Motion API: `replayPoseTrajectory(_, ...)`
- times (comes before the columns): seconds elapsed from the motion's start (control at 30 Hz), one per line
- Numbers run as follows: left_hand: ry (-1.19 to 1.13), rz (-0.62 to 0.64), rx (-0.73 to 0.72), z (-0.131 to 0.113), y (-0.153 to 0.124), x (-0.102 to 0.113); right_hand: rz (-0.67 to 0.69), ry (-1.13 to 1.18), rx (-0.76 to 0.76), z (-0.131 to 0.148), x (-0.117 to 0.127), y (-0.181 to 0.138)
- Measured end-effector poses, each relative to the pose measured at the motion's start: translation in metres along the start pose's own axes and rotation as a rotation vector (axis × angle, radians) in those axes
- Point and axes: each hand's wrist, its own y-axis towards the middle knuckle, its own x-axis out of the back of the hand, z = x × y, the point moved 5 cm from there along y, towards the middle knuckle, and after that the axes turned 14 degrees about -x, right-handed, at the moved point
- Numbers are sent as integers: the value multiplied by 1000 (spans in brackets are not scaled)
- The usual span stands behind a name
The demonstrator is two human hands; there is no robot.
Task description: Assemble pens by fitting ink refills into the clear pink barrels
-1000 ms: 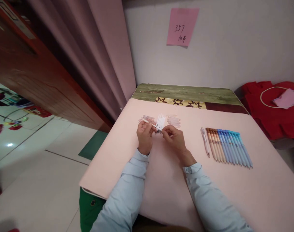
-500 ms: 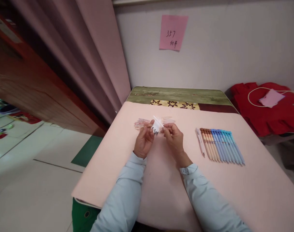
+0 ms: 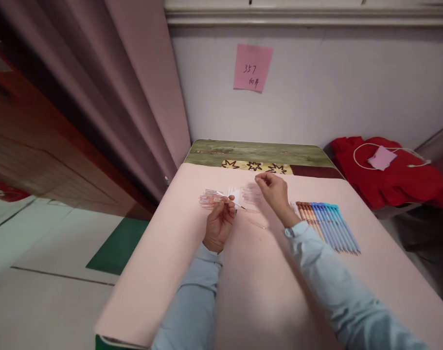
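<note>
My left hand (image 3: 220,222) is closed on a thin white pen refill (image 3: 231,203) above the pink table cover (image 3: 265,287). Just beyond it lies a bunch of white refills (image 3: 233,194) between two small heaps of clear pinkish pen parts, a left heap (image 3: 208,199) and a right heap (image 3: 252,195). My right hand (image 3: 274,191) is raised over the far side of the right heap with its fingers pinched together; what they hold, if anything, is too small to make out. A row of several assembled pens (image 3: 327,219), brown then blue, lies to the right.
A green wooden table end (image 3: 257,152) with a yellow star-patterned strip borders the far edge. A pink note (image 3: 252,67) hangs on the wall. Red cloth with a white cord (image 3: 385,170) lies at right. A curtain (image 3: 133,92) and tiled floor are at left.
My right hand has left the refill and moved away and right, over the far heap of parts. My left hand keeps the refill. The camera has tilted upward.
</note>
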Motion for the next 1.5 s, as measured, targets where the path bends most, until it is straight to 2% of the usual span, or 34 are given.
replayPoseTrajectory(0.07,-11,-13,18,0,1,1,-25,-213,-18,-4,-8,37)
replayPoseTrajectory(0.13,-4,-27,23,-1,2,3,8,-435,-24,-9,-24,65)
replayPoseTrajectory(0.27,-47,-85,66,0,3,5,56,-529,-15,-15,-57,92)
replayPoseTrajectory(0.4,-112,-135,131,2,2,6,77,-602,-27,-19,-83,100)
replayPoseTrajectory(0.53,-145,-165,147,3,1,6,78,-670,-51,-22,-98,106)
replayPoseTrajectory(0.77,-131,-202,170,2,0,3,84,-757,-61,-22,-109,107)
replayPoseTrajectory(0.93,-133,-205,155,2,0,5,95,-780,-12,-5,-106,101)
replayPoseTrajectory(1.0,-147,-196,141,1,0,5,78,-726,8,8,-94,93)
replayPoseTrajectory(1.1,-139,-178,125,1,1,6,9,-376,16,28,-56,62)
replayPoseTrajectory(1.17,-114,-155,121,2,2,6,1,-73,6,37,-27,24)
replayPoseTrajectory(1.27,-86,-106,109,3,3,5,105,211,-96,38,1,-42)
replayPoseTrajectory(1.37,-65,-42,95,5,2,4,214,241,-206,32,7,-93)
replayPoseTrajectory(1.5,-7,43,86,7,-2,2,298,189,-181,29,6,-115)
